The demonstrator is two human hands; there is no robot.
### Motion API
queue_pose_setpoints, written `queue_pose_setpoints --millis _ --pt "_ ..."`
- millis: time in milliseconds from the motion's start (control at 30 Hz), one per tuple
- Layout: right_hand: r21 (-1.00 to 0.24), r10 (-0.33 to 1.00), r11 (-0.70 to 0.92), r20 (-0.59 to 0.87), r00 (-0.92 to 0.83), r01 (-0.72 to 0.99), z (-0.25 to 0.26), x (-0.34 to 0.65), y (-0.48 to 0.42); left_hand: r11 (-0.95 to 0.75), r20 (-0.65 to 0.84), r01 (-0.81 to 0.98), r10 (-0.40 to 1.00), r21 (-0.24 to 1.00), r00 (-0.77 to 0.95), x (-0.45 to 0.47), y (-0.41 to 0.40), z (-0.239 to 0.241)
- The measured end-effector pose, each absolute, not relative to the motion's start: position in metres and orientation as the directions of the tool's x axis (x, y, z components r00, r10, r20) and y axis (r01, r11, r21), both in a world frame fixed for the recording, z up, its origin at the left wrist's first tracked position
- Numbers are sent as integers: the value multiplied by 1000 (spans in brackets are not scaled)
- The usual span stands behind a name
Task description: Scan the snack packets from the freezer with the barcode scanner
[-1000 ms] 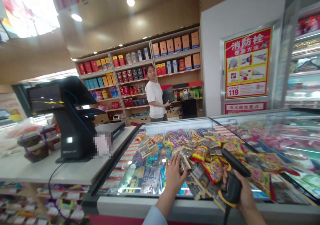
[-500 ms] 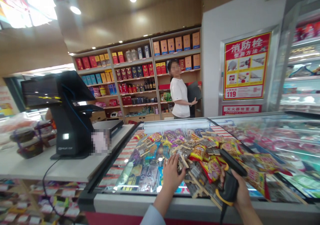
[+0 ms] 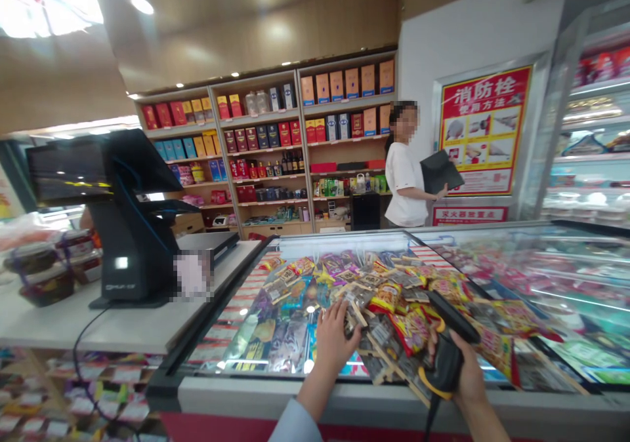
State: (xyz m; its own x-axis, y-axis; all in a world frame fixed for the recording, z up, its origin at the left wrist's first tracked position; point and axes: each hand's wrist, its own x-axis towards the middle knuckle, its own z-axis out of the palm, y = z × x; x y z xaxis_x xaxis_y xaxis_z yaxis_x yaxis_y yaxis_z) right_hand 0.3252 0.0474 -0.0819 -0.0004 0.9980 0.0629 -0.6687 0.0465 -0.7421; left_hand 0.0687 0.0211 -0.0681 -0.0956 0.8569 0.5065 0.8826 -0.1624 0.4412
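My right hand [image 3: 467, 370] is wrapped round a black barcode scanner [image 3: 447, 360] with yellow trim, its cable hanging down. The scanner's head points up and to the left over the snack packets. Resting on the left side of the pile, my left hand [image 3: 335, 340] has its fingers apart, touching small dark packets with pale wooden sticks [image 3: 357, 312]. Red and yellow snack bags [image 3: 411, 329] lie between my two hands. The whole pile sits on the glass top of a chest freezer [image 3: 246, 343].
A black checkout terminal [image 3: 132, 232] stands on the white counter [image 3: 49, 324] at left, beside stacked tubs [image 3: 46, 275]. Beyond the freezer, a person in a white top [image 3: 406, 183] carries a dark flat object [image 3: 441, 172]. Shelves of boxed goods [image 3: 266, 137] line the back wall.
The person behind the freezer has moved to the right with the dark flat object. My view has shifted slightly; my hands stay at about the same places over the packets.
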Motion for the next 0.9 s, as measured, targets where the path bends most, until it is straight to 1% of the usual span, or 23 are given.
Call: queue_pose_setpoints --millis 133,233,400,567,733,900 --pt "-744 998 42 67 -12 -667 -86 326 50 -169 518 883 850 437 -94 68 22 -70" --pt "-736 997 67 74 19 -674 -87 326 51 -178 523 882 848 437 -88 68 23 -71" --pt "-735 995 37 92 -45 -678 -89 330 51 -184 525 875 847 448 -91 68 25 -73" --pt "-740 991 63 127 -48 -669 -85 330 46 -174 539 880 836 443 -106 66 27 -77" --pt "-737 992 96 125 6 -669 -75 324 38 -200 560 881 824 428 -86 63 28 -78" --pt "-717 990 132 132 53 -685 -65 319 34 -170 527 886 845 432 -95 64 27 -74"
